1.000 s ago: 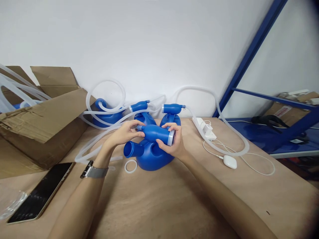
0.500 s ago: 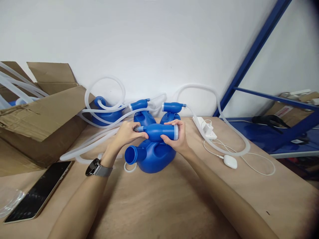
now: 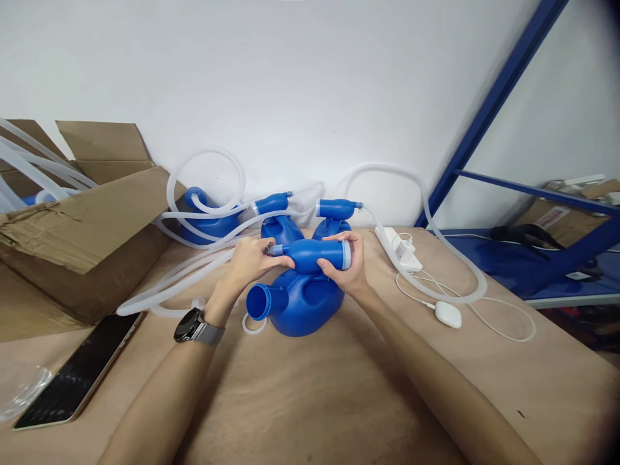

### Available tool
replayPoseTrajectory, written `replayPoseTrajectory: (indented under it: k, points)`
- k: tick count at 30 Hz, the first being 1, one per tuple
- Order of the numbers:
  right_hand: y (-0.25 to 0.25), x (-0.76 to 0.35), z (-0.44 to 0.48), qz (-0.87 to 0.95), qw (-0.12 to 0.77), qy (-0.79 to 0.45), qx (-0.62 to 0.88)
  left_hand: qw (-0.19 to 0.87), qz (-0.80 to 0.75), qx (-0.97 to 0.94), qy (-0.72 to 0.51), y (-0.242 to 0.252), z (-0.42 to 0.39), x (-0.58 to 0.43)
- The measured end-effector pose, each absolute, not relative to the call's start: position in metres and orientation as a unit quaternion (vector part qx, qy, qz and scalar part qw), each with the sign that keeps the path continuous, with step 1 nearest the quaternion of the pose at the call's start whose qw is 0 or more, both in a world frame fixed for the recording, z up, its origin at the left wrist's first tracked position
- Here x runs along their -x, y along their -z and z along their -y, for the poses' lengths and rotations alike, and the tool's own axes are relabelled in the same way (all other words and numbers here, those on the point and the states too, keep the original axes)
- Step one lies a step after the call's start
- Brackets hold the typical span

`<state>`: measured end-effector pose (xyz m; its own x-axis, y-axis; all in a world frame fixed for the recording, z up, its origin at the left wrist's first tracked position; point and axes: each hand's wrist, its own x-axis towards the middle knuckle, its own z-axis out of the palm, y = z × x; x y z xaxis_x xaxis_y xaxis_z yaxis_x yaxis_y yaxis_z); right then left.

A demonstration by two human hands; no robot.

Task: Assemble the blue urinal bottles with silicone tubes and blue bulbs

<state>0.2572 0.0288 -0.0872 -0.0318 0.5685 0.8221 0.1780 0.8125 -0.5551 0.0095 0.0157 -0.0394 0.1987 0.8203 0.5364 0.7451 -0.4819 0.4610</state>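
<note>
A blue bottle-shaped plastic piece (image 3: 310, 256) lies sideways between my hands, its narrow clear-tipped end to the left and a pale ring round its wide right end. My right hand (image 3: 349, 265) grips the wide end, thumb in front and fingers behind. At the narrow end, my left hand (image 3: 256, 259) is closed with its thumb along the neck; a small metal clip shows partly at its fingers. Just below stands a blue jug (image 3: 307, 303) with an open threaded mouth facing left. A white ring (image 3: 254, 325) lies on the table beside the jug.
Behind my hands are more blue jugs (image 3: 281, 229) with translucent hoses (image 3: 208, 223). An open cardboard box (image 3: 87, 239) and a phone (image 3: 72, 374) are at the left. On the right sit a power strip (image 3: 409, 261), a white charger (image 3: 448, 314) and a blue metal frame (image 3: 484, 116).
Both hands and the blue piece have shifted slightly right, the grip unchanged. The jug also appears a little further right.
</note>
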Motion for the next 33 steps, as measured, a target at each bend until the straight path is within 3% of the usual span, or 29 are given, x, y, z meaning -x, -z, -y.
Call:
replayPoseTrajectory:
  k: [7, 14, 24, 27, 33]
  points:
    - [0.087, -0.257, -0.023, 0.714, 0.634, -0.094, 0.282, 0.048, -0.581, -0.714, -0.389, 0.040, -0.015, -0.003]
    - [0.088, -0.253, -0.022, 0.710, 0.621, -0.128, 0.305, 0.135, -0.531, -0.769, -0.328, 0.041, -0.024, 0.006]
    - [0.089, -0.233, -0.010, 0.700, 0.623, -0.037, 0.346, 0.305, -0.495, -0.770, -0.261, -0.003, 0.001, 0.021]
    - [0.087, -0.228, -0.008, 0.688, 0.617, -0.052, 0.378, 0.297, -0.493, -0.789, -0.214, -0.013, 0.018, 0.020]
    - [0.079, -0.232, -0.006, 0.692, 0.583, -0.103, 0.413, 0.170, -0.515, -0.839, -0.037, -0.002, 0.023, 0.013]
